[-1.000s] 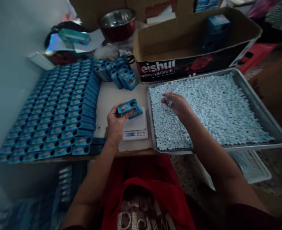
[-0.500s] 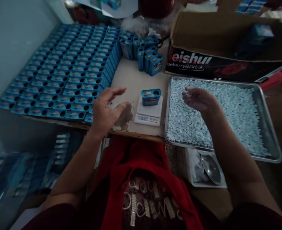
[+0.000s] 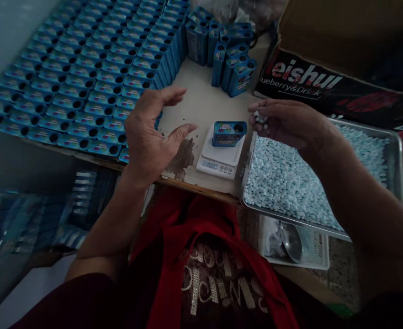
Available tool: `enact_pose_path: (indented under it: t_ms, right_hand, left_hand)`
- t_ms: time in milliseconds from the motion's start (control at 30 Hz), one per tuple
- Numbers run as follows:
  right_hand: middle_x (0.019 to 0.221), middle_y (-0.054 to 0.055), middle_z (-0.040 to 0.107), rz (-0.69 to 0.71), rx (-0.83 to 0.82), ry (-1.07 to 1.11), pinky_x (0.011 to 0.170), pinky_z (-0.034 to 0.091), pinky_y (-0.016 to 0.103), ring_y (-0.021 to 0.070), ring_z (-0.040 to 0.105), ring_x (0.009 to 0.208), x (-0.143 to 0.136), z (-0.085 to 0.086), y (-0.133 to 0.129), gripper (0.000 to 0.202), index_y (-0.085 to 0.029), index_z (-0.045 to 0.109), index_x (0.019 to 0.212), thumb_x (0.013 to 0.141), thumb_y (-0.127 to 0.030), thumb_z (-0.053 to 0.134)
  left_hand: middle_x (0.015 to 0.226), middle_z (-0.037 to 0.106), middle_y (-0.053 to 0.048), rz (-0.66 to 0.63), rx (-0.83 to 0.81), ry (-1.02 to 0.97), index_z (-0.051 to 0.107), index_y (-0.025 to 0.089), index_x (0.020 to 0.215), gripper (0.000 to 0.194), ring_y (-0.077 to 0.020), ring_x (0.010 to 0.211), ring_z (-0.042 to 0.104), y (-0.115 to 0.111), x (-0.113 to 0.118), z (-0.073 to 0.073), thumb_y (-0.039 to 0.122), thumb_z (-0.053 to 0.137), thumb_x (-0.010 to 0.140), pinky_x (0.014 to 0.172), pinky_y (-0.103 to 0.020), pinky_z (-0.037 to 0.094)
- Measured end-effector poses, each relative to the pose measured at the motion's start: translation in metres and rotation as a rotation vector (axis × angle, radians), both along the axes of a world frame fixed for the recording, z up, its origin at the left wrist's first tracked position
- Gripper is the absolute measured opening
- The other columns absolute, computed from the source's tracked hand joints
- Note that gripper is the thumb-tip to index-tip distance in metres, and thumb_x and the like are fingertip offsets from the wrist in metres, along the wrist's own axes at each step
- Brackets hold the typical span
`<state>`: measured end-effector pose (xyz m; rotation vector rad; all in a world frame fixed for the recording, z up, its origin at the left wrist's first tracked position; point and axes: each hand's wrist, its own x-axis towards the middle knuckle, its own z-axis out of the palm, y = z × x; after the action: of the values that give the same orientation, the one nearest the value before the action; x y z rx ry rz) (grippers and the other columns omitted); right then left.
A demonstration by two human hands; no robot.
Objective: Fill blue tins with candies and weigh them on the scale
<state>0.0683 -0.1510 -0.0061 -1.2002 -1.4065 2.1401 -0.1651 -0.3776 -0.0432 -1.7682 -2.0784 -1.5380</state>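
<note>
A blue candy box (image 3: 229,134) with a dark round hole in its top stands on a small white digital scale (image 3: 218,157). To the left of the scale is my left hand (image 3: 155,130), empty, its thumb and fingers spread apart. My right hand (image 3: 283,119) is up to the right of the box, closed on several small pale mints (image 3: 261,119) held at the fingertips. Below it lies a metal tray (image 3: 295,218) filled with pale blue and white mints (image 3: 287,180).
Rows of blue boxes (image 3: 95,59) cover the left of the table, and several loose boxes (image 3: 235,68) stand at the back. A large cardboard carton (image 3: 300,82) rises behind the tray. Under the table edge, a metal scoop (image 3: 291,241) lies in a white tray (image 3: 321,251).
My right hand has lifted from over the mint tray toward the scale, with mints now showing in its fingers. My left hand stays spread beside the scale. The view has shifted closer.
</note>
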Motion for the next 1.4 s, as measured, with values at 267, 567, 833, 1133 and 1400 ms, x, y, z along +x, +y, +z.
enact_pose_path:
  t_ms: [267, 567, 833, 1133, 1400]
  right_hand:
    - [0.076, 0.000, 0.071, 0.033, 0.017, -0.042, 0.052, 0.045, 0.016, 0.0071, 0.064, 0.059, 0.003, -0.008, 0.012, 0.012, -0.016, 0.078, 0.098, 0.106, -0.008, 0.079]
    - [0.071, 0.000, 0.072, -0.019, 0.149, -0.094, 0.060, 0.041, 0.021, 0.0039, 0.067, 0.064, 0.041, 0.012, 0.014, 0.026, -0.016, 0.081, 0.086, 0.107, -0.002, 0.072]
    - [0.070, 0.000, 0.068, 0.132, 0.186, -0.009, 0.054, 0.041, 0.022, 0.0084, 0.056, 0.059, 0.043, 0.000, 0.014, 0.012, -0.019, 0.080, 0.091, 0.093, -0.018, 0.092]
    - [0.117, 0.006, 0.086, 0.099, 0.663, -0.252, 0.107, 0.061, 0.040, 0.0269, 0.076, 0.120, 0.093, -0.035, 0.011, 0.021, -0.026, 0.088, 0.099, 0.081, -0.024, 0.100]
    - [0.084, 0.001, 0.073, -0.551, -0.375, 0.331, 0.078, 0.070, 0.035, 0.0199, 0.073, 0.078, 0.067, -0.077, -0.030, 0.039, -0.025, 0.065, 0.105, 0.123, -0.056, 0.049]
  left_hand:
    - [0.146, 0.076, -0.008, -0.078, -0.062, -0.172, 0.065, 0.033, 0.157, 0.068, -0.0362, 0.144, 0.074, 0.012, 0.002, -0.018, 0.059, 0.094, 0.101, 0.131, -0.060, 0.060]
    - [0.150, 0.075, -0.014, -0.108, -0.149, -0.345, 0.052, 0.033, 0.167, 0.084, -0.0368, 0.142, 0.075, 0.044, 0.001, -0.087, 0.052, 0.096, 0.098, 0.119, -0.059, 0.064]
    - [0.153, 0.074, -0.016, -0.122, -0.237, -0.472, 0.059, 0.028, 0.160, 0.098, -0.0395, 0.144, 0.071, 0.067, 0.016, -0.107, 0.043, 0.111, 0.078, 0.119, -0.056, 0.062]
    - [0.127, 0.082, -0.009, -0.348, -0.077, -0.137, 0.079, 0.025, 0.131, 0.032, -0.0296, 0.122, 0.077, 0.105, 0.061, -0.083, 0.024, 0.088, 0.100, 0.115, -0.046, 0.062]
    - [0.126, 0.080, -0.001, -0.603, 0.065, 0.311, 0.082, 0.034, 0.113, 0.015, -0.0293, 0.138, 0.070, 0.149, 0.117, -0.031, 0.023, 0.071, 0.112, 0.144, -0.068, 0.033]
